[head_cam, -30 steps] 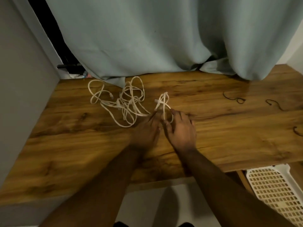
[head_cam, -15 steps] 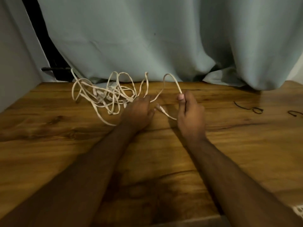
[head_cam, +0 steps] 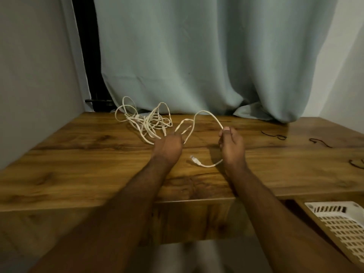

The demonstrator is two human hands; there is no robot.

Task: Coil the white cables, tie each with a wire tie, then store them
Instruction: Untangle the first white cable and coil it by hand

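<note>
A tangle of white cable (head_cam: 146,121) lies at the back of the wooden table (head_cam: 78,158), near the curtain. One strand arcs from the tangle through both my hands. My left hand (head_cam: 168,147) is closed around the strand just right of the tangle. My right hand (head_cam: 231,144) pinches the same strand between thumb and fingers, held above the table. The cable's plug end (head_cam: 195,159) hangs out below my right hand and rests on the wood. Three dark wire ties (head_cam: 274,135) (head_cam: 320,142) (head_cam: 356,164) lie on the table at the right.
A pale green curtain (head_cam: 197,56) hangs behind the table and touches its back edge. A grey wall (head_cam: 35,75) stands on the left. A white perforated basket (head_cam: 340,221) sits below the table's front right edge.
My hands have moved apart, the right hand pulling the strand out to the right. The plug end now hangs below the right hand. The camera has tilted up and back.
</note>
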